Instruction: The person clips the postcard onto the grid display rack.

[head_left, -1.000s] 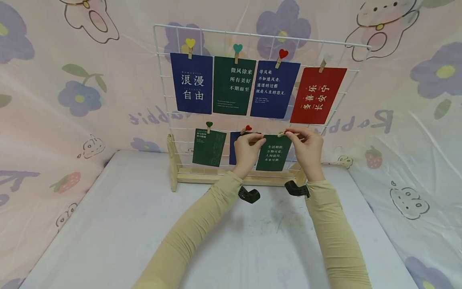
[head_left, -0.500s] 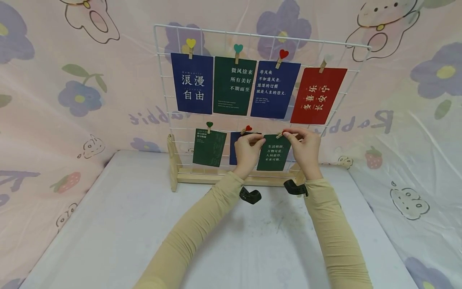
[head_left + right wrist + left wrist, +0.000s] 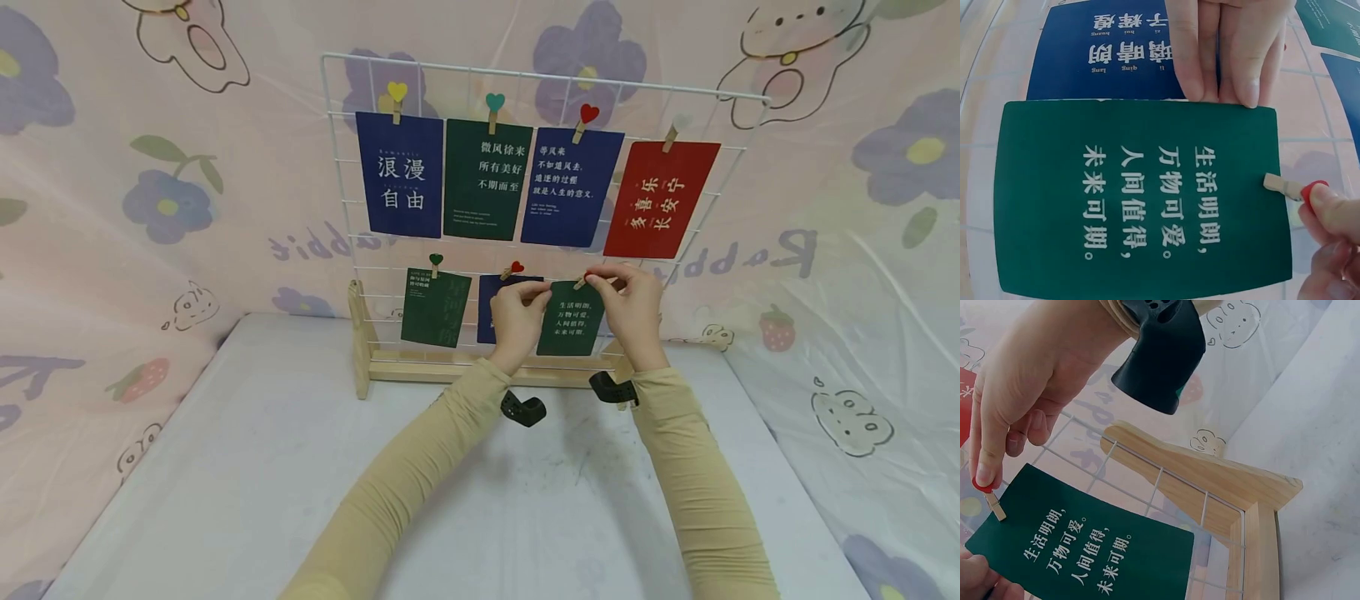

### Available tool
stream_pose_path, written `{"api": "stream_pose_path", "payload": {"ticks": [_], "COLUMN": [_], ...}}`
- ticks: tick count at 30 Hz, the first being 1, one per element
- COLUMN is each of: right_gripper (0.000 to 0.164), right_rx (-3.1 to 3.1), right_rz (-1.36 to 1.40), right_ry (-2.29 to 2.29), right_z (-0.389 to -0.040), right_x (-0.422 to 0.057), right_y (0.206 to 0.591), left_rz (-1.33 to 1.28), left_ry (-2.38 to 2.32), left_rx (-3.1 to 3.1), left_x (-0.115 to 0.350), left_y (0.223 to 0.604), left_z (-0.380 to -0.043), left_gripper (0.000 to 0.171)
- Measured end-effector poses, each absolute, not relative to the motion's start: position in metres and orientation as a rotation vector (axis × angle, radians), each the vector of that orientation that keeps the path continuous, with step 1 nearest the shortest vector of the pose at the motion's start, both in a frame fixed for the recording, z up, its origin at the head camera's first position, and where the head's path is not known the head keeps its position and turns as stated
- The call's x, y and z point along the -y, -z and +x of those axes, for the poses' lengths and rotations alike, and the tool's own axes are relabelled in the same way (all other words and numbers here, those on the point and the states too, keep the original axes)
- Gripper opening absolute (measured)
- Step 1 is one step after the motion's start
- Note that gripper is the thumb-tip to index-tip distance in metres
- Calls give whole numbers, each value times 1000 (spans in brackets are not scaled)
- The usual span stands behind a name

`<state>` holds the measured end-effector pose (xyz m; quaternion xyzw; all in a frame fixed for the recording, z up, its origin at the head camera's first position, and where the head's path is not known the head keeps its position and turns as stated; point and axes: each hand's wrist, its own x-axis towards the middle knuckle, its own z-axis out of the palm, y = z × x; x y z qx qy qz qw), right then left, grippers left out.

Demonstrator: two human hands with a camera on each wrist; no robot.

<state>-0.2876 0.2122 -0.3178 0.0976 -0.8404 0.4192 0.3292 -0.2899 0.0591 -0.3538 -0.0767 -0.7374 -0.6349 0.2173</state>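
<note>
In the head view, a green card [image 3: 572, 321] with white Chinese lettering stands against the lower right part of a white wire grid [image 3: 469, 81]. My left hand [image 3: 519, 323] pinches the card by its left edge near the top corner. With thumb and finger, my right hand [image 3: 636, 312] pinches a small wooden clothespin [image 3: 1284, 187] by its red heart end. The clothespin's tip lies over the card's top edge in the right wrist view. Whether it also grips a grid wire is hidden. Behind my left hand, a blue card [image 3: 1100, 69] is partly covered.
Two blue cards, a green card [image 3: 487, 179] and a red card [image 3: 662, 198] hang in the upper row from heart clothespins. Another green card [image 3: 436, 307] hangs at lower left. A wooden base [image 3: 420, 369] holds the grid on a white table [image 3: 300, 467].
My right hand has shifted slightly left with the clothespin, which now sits a little further in along the green card's top edge. My left hand has barely moved.
</note>
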Motion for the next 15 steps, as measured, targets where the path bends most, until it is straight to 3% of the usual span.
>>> {"api": "stream_pose_path", "payload": {"ticks": [15], "right_gripper": [16], "right_rx": [2040], "right_rz": [230], "right_ry": [-1248], "right_z": [-287], "right_x": [-212], "right_y": [332], "left_rz": [-249], "left_ry": [1809], "left_rx": [2037], "left_x": [-57], "left_y": [358], "left_z": [-284], "left_gripper": [19]}}
